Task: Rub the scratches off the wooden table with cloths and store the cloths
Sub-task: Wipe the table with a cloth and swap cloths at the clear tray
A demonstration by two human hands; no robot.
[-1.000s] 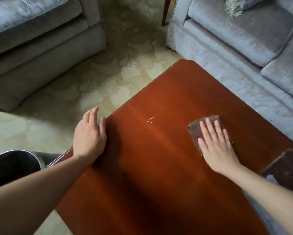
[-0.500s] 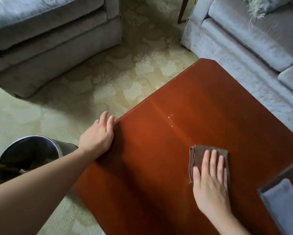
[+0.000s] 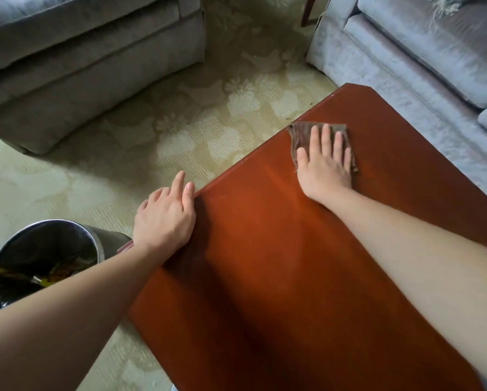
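Observation:
A reddish-brown wooden table (image 3: 264, 249) fills the lower right of the head view. A small brown cloth (image 3: 300, 134) lies flat near the table's left edge, toward the far corner. My right hand (image 3: 325, 162) presses on the cloth with straight, spread fingers. My left hand (image 3: 166, 218) rests flat on the table's left edge, fingers straight and partly over the rim. The pale scratch seen earlier lies under the cloth or hand and is hidden.
A round metal bin (image 3: 44, 258) with a dark liner and some litter stands on the floor left of the table. A grey armchair (image 3: 81, 60) is at the far left, a grey sofa (image 3: 422, 60) at the far right, patterned carpet (image 3: 208, 114) between.
My right hand has slid the cloth from the table's middle forward and left, over the spot where the pale scratch showed. My left hand has stayed on the edge.

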